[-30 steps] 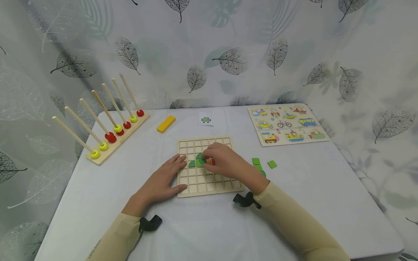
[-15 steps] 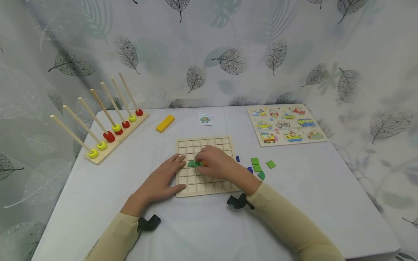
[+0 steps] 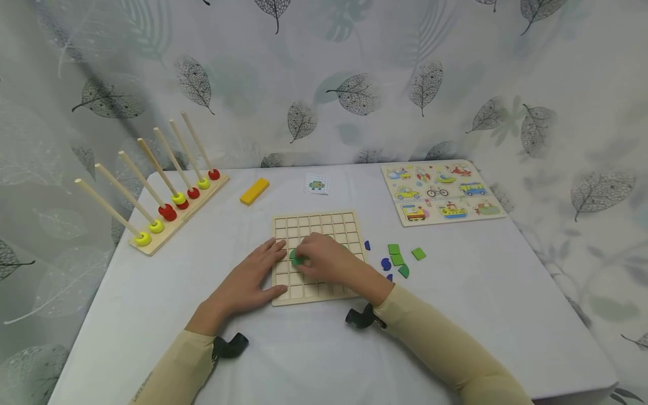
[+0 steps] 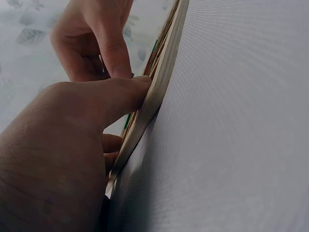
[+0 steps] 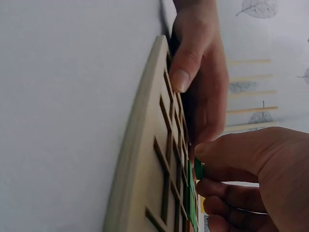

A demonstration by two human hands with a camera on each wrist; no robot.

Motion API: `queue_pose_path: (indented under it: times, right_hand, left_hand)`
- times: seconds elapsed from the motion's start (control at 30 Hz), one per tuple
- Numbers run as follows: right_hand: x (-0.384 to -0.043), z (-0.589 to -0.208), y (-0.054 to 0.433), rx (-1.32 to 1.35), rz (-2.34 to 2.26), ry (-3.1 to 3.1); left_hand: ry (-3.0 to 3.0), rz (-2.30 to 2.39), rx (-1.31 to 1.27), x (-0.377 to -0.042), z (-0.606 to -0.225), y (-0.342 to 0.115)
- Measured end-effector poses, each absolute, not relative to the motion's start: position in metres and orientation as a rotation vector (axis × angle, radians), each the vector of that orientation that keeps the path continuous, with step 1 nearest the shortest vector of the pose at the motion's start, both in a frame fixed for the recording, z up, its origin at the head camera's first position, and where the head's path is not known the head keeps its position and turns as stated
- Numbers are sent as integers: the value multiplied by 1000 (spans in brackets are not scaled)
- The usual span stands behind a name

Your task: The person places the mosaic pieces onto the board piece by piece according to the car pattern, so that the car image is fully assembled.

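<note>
Now your right hand [image 3: 326, 257] pinches a green piece [image 5: 199, 170] — a slip by your left hand [image 3: 253, 278], fingers outstretched at the grid board's [image 3: 296, 292] left edge, could misalign it.

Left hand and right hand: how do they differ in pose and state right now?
The left hand rests at the wooden grid board's left edge, whereas the right hand is over its interior. The left hand's fingers are extended; the right hand's are curled. The left hand holds no piece; the right hand pinches a green piece. Both are bare.
</note>
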State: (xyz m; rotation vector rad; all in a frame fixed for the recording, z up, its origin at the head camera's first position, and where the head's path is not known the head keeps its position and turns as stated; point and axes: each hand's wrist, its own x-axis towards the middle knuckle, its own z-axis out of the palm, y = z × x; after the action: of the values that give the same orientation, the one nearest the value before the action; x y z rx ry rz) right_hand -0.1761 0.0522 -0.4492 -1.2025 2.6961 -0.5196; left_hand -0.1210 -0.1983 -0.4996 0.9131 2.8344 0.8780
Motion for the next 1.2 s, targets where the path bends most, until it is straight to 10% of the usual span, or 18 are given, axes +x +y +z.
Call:
queue_pose_path:
  times: [1.2]
  right_hand:
    - [-175,-456,50,-1412,-458,2714]
  left_hand:
    - [2837,860,909,-123,-504,-200]
